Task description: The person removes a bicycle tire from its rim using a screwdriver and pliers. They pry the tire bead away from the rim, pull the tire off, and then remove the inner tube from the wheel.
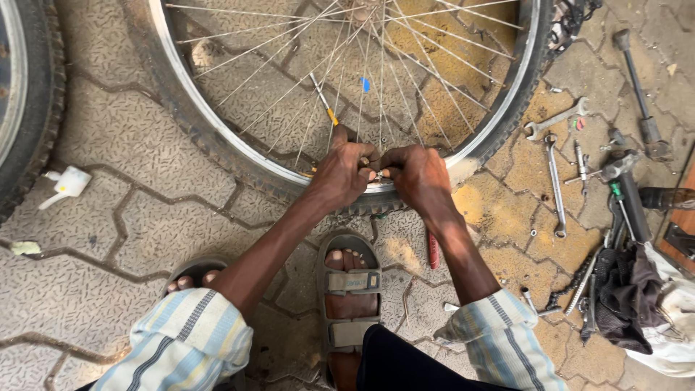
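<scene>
A bicycle wheel with a shiny metal rim [217, 123], thin spokes and a black tyre [159, 108] stands upright on the paving in front of me. My left hand [340, 172] and my right hand [416, 174] both grip the lowest part of the rim, fingers curled over its inner edge, close together. A screwdriver with a yellow collar [323, 101] pokes up between the spokes just above my left hand; whether the hand holds it is unclear. My sandalled feet [350, 289] are planted just below the wheel.
Spanners [556, 119], a hammer [637, 80] and other tools lie on the paving at right, beside dark and white rags [637, 297]. A red-handled tool [433, 250] lies by my right forearm. Another tyre [32, 94] stands at far left, with a small white bottle [66, 182] nearby.
</scene>
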Motion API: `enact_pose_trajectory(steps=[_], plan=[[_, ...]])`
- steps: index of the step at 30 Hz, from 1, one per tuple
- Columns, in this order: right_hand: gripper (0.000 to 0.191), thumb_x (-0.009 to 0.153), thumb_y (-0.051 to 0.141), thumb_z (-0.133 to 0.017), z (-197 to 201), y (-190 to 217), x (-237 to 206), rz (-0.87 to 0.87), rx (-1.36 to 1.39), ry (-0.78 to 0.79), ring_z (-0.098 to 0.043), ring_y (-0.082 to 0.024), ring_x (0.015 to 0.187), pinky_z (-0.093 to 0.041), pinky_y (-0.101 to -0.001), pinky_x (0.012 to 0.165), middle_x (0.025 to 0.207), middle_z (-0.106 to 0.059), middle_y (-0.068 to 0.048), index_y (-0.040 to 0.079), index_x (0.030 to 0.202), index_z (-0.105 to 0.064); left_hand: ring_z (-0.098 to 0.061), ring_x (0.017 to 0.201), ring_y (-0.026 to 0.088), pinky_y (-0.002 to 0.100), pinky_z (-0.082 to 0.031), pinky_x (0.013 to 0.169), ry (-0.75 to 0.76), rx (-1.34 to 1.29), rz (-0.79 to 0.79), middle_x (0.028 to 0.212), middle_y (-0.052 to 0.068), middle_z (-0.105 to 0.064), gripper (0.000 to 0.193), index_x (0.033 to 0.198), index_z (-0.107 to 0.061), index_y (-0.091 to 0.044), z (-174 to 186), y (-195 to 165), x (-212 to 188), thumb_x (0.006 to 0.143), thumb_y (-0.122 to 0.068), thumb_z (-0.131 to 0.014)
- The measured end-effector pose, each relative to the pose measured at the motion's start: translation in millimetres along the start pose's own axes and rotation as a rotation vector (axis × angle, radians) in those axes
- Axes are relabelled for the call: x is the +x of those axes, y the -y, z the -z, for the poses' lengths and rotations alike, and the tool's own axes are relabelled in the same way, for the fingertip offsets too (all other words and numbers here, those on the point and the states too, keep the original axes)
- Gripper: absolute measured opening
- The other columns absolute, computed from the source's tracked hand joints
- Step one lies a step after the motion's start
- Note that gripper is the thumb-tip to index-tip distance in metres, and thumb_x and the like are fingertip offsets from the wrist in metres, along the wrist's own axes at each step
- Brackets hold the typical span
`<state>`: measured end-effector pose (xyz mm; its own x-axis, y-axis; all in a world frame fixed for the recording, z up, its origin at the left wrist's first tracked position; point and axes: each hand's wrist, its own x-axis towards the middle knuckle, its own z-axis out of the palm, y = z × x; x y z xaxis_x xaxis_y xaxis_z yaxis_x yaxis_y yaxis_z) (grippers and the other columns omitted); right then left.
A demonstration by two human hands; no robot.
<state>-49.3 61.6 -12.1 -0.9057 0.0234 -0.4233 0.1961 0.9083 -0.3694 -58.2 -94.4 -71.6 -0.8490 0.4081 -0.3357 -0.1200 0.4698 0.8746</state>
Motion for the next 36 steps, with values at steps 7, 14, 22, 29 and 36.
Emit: enact_pose_trajectory(steps=[7, 14, 22, 29, 36], plan=[[0.018, 0.088, 0.008, -0.072, 3.4, 11.5, -2.9, -0.028, -0.062, 0.014, -0.072, -0.022, 0.066, -0.055, -0.041, 0.064, 0.084, -0.078, -0.011, 0.015, 0.102, -0.081, -0.071, 0.08, 0.026, 0.043, -0.061, 0.076, -0.004, -0.045, -0.083, 0.082, 0.01, -0.071, 0.006, 0.09, -0.07, -0.005, 1.3, 12.3, 0.6, 0.085, -0.005, -0.068], [0.017, 0.097, 0.009, -0.062, 8.7, 11.5, -15.0, -0.141, 0.171, 0.106, -0.073, -0.02, 0.065, -0.06, -0.0395, 0.064, 0.089, -0.079, -0.009, 0.009, 0.102, -0.078, -0.071, 0.08, 0.024, 0.042, -0.059, 0.079, 0.052, -0.003, -0.053, 0.089, 0.01, -0.073, 0.017, 0.099, -0.073, -0.006, 3.8, 17.4, 0.7, 0.089, -0.02, -0.069], [0.018, 0.094, 0.014, -0.068, 14.1, 4.7, -31.0, -0.067, 0.408, 0.087, -0.065, -0.018, 0.057, -0.055, -0.0354, 0.053, 0.084, -0.078, -0.014, 0.002, 0.105, -0.075, -0.066, 0.076, 0.023, 0.044, -0.056, 0.072, 0.263, 0.046, 0.29, 0.086, 0.007, -0.069, 0.021, 0.103, -0.071, -0.009, 11.9, -4.7, 6.3, 0.095, -0.027, -0.065], [0.015, 0.094, 0.012, -0.067, 5.9, 3.0, -15.2, -0.089, 0.302, 0.043, -0.071, -0.017, 0.058, -0.057, -0.0323, 0.051, 0.085, -0.077, -0.013, 0.002, 0.102, -0.075, -0.064, 0.082, 0.018, 0.042, -0.052, 0.07, 0.218, -0.049, 0.136, 0.095, 0.005, -0.064, 0.022, 0.108, -0.068, -0.01, 9.5, 18.6, 14.1, 0.097, -0.028, -0.063], [0.018, 0.095, 0.012, -0.063, 1.3, 10.7, -14.5, 0.006, 0.201, 0.072, -0.074, -0.024, 0.07, -0.059, -0.0421, 0.066, 0.091, -0.078, -0.014, 0.005, 0.108, -0.073, -0.06, 0.07, 0.021, 0.042, -0.05, 0.063, 0.269, 0.003, 0.278, 0.084, 0.008, -0.064, 0.025, 0.104, -0.065, -0.007, 10.4, 14.5, 16.3, 0.099, -0.03, -0.058]])
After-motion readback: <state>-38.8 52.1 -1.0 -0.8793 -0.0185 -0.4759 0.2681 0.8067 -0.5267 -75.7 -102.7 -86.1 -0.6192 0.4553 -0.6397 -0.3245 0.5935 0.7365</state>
